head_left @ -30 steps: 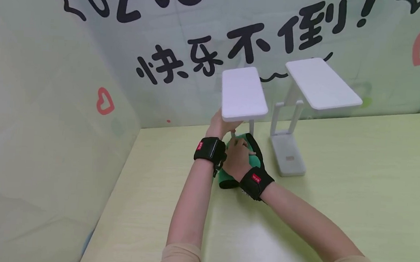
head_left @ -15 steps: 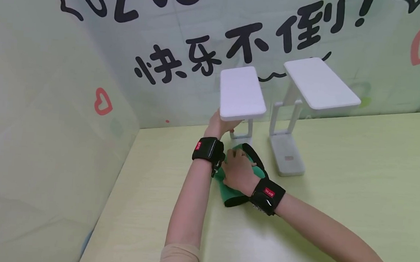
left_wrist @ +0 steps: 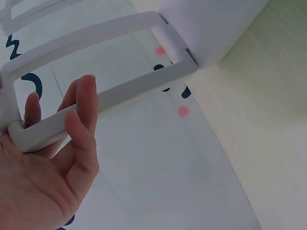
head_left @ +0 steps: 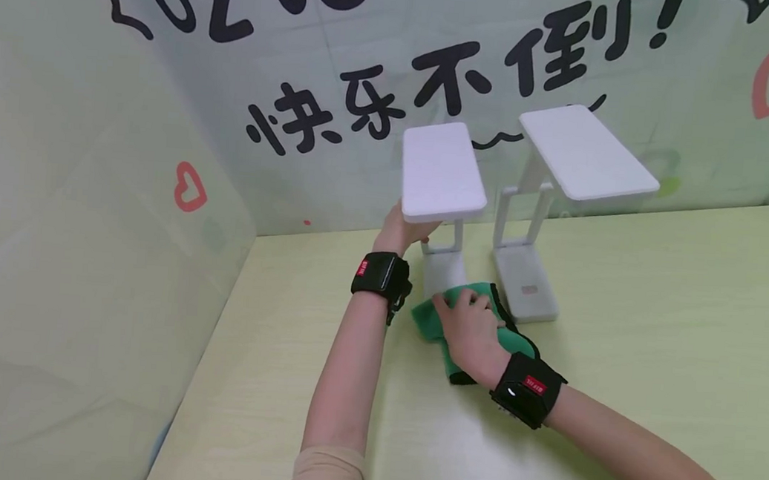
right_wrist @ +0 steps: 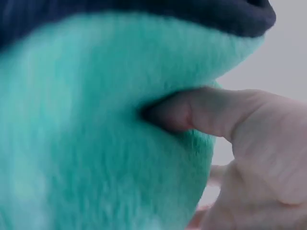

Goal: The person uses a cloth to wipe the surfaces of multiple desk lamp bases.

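A white folding stand (head_left: 444, 173), seemingly for a phone or tablet, stands on the table with its flat plate raised. My left hand (head_left: 403, 230) reaches behind that plate and, in the left wrist view, its fingers curl round one side bar (left_wrist: 129, 93) of the stand's frame. My right hand (head_left: 472, 334) grips a green cloth (head_left: 427, 321) with black edging at the front end of the stand's base (head_left: 443, 269). The cloth covers that front end. In the right wrist view, the thumb (right_wrist: 206, 112) presses into a fold of the fuzzy cloth (right_wrist: 96, 139).
A second white stand (head_left: 588, 154) is close by on the right, its base (head_left: 527, 283) just beside the cloth. Behind both hangs a printed cloth backdrop (head_left: 335, 184) with black characters. The pale wood-grain table (head_left: 654, 311) extends to the right and front.
My right hand has moved the cloth towards me and to the right along the base, uncovering more of its rear part. The left hand keeps its hold on the stand.
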### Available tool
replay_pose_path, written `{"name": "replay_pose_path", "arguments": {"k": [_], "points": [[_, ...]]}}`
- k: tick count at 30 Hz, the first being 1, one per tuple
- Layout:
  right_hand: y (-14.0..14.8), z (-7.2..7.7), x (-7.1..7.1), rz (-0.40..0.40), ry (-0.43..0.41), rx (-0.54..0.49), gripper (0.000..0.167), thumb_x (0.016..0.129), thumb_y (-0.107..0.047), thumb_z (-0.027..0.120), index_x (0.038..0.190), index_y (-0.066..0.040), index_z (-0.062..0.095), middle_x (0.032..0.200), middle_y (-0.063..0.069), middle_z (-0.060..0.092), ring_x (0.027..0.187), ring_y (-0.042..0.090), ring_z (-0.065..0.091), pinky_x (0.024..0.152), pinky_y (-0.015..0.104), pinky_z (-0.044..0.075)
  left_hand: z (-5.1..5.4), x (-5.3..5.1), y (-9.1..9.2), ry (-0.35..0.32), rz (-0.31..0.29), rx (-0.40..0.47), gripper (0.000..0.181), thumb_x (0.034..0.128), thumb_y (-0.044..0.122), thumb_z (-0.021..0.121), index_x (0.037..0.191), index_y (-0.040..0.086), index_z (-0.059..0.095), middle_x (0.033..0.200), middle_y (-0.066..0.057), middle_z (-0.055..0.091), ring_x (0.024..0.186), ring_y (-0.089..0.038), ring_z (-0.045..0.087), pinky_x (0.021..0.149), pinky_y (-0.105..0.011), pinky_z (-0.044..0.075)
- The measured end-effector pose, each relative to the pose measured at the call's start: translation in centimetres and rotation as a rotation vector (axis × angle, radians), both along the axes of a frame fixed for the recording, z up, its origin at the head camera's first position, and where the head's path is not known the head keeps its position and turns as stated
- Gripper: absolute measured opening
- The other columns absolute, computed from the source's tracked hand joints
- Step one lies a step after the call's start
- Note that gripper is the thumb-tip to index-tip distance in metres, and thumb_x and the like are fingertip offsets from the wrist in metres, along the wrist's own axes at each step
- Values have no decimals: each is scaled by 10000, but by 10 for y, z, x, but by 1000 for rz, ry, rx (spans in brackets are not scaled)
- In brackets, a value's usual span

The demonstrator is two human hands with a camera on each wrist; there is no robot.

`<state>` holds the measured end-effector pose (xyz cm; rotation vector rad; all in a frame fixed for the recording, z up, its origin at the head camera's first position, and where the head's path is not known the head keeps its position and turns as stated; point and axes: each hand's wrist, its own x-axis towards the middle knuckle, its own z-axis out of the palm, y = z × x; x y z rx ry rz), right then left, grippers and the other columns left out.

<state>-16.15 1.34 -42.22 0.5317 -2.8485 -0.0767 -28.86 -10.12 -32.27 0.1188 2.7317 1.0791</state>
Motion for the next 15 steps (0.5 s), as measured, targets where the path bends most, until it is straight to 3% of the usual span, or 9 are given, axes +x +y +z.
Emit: {"name": "replay_pose_path", "arguments": {"k": [3,6,10,12,15], "points": [[-4,-1,0,38,43,56,399,857,-103,697,1218,-188,551,1008,281,570,774,432,578,572,511,553,1,0,-2,1,5,-11,420,960,408,510,1265,121,479,1209,-126,572,897,-339,663,661,-290,435],[-10,-2,-2,173,112,129,380,870,-137,689,1222,-224,576,1071,213,608,864,401,605,654,497,562,1,0,-3,-6,10,-27,399,968,418,488,1230,117,498,1157,-123,589,905,-345,662,643,-282,409],[-14,-3,-6,272,100,128,379,898,-159,657,1251,-273,587,1147,175,601,1001,396,601,721,504,556,2,-1,-2,-44,-6,-35,414,978,417,466,1249,105,495,1159,-143,601,951,-339,657,683,-289,418],[-15,-3,-5,236,77,117,402,877,-174,684,1254,-269,582,1150,194,595,989,409,594,710,520,553,3,0,-1,-56,-17,-35,416,982,409,465,1256,97,490,1188,-155,594,975,-341,653,712,-303,429],[-15,-2,0,85,105,136,426,826,-196,743,1215,-232,573,1061,237,610,876,418,620,682,532,556,3,0,2,-42,-24,-30,403,983,390,472,1255,93,485,1232,-145,564,916,-307,649,726,-304,445]]}}
